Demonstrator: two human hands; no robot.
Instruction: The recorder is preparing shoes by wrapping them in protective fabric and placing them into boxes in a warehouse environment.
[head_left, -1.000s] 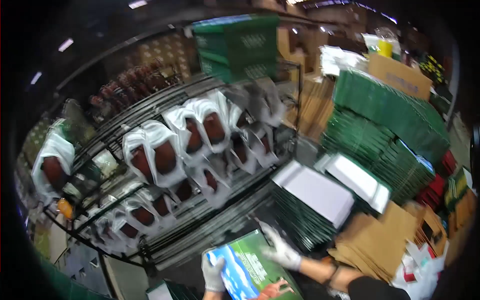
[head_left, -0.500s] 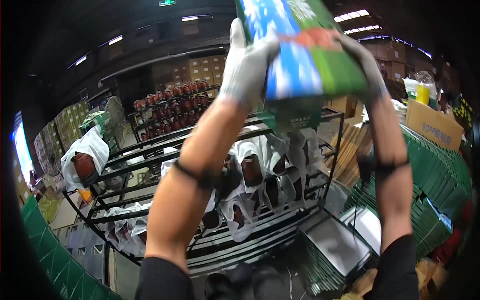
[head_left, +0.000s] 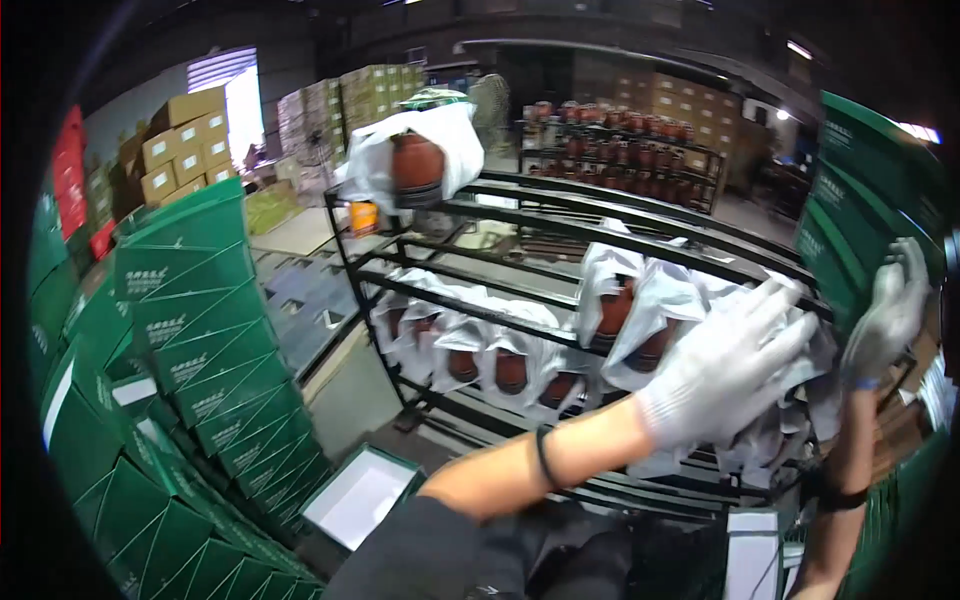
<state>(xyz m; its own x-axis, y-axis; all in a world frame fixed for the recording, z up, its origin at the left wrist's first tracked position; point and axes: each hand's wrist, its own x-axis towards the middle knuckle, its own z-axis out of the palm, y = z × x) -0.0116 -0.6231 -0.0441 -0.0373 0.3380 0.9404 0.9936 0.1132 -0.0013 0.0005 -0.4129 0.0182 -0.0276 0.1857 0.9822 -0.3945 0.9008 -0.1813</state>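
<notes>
My left hand (head_left: pixel 735 365), in a white knit glove, reaches to the right in front of the black metal rack (head_left: pixel 520 215). Its fingers are stretched out and nothing is in it. My right hand (head_left: pixel 888 315), gloved too, is raised beside a stack of green boxes (head_left: pixel 855 205) at the right end of the rack. Its fingers point up and it looks empty; whether it touches the stack I cannot tell. Behind my left hand, several brown jars (head_left: pixel 615 310) in white wrapping hang or stand along the rack.
A white-wrapped brown jar (head_left: pixel 417 165) stands on the rack's top left end. Tall stacks of green boxes (head_left: pixel 215 350) line the left. An open white-lined box (head_left: pixel 365 495) lies low beside them. Brown cartons (head_left: pixel 190 140) and a shelf of jars (head_left: pixel 620 140) are farther back.
Half a second ago both hands held up a box with a blue and green picture lid. Now they are off it and lower, and the view has swung left.
</notes>
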